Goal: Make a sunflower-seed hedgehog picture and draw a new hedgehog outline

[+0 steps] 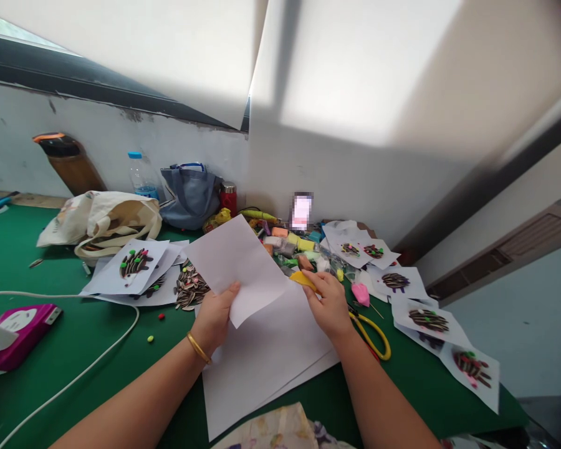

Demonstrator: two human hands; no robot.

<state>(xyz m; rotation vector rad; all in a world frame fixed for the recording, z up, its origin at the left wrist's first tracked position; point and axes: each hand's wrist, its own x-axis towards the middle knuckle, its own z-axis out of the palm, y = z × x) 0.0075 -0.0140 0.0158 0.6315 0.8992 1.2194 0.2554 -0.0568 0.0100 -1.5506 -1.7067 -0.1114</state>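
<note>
My left hand [217,317] is closed on a small white sheet of paper [243,265], thumb on top, and tilts it above the table. In my right hand [328,305] is a flat yellow piece [303,279], pinched between thumb and fingers close to the sheet's right corner; its exact kind cannot be made out. Larger white sheets [262,368] lie under both hands. Beside my left hand is a pile of striped sunflower seeds [191,287]. Yellow-handled scissors [378,337] lie by my right wrist, partly hidden.
Cards with seeds and coloured dots [135,265] lie at left, more cards [427,318] at right. Coloured clay packs [303,243], a phone [302,211], a blue bag [190,196] and a cloth bag [107,215] stand behind. A white cable [107,343] crosses the left side.
</note>
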